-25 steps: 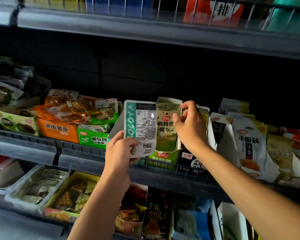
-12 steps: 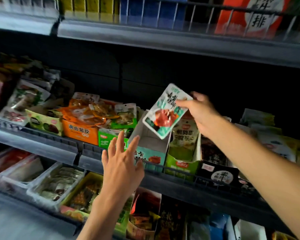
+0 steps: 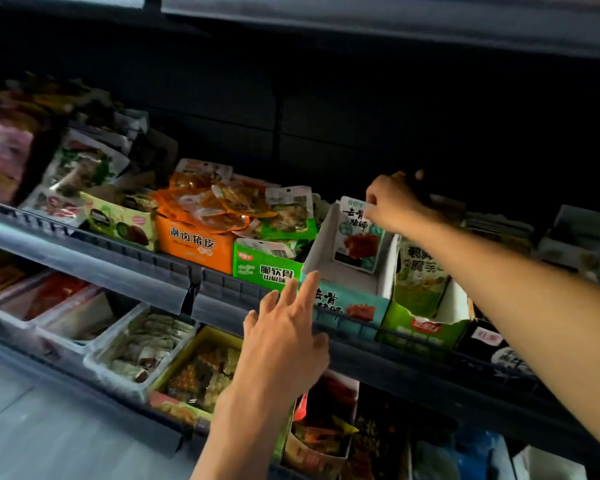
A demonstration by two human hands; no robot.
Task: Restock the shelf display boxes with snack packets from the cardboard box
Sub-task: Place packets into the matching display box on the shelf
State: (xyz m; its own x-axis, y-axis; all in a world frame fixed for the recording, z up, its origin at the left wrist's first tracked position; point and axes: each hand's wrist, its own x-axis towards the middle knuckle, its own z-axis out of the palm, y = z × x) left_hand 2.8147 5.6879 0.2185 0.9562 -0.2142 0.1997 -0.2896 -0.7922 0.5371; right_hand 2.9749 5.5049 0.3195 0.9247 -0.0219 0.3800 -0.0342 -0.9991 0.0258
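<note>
While the right hand [image 3: 394, 202] pinches the top edge of a teal snack packet [image 3: 355, 233], the packet stands upright inside the teal display box [image 3: 343, 289], leaning against its far wall, with bare white card showing in the box ahead of it. Left hand [image 3: 286, 336] hovers in front of the shelf rail [image 3: 222, 292], fingers straight and spread wide, holding nothing, its fingertips just before the near left corner of the teal box. Immediately left of that box sit a green display box [image 3: 265, 268] and an orange display box [image 3: 194, 242], both heaped with packets. Immediately right stands a light green display box [image 3: 423, 320] with upright packets inside. On the lower shelf, clear trays [image 3: 132, 344] and a yellow box [image 3: 201, 368] hold further snacks, partly hidden by the left forearm
</note>
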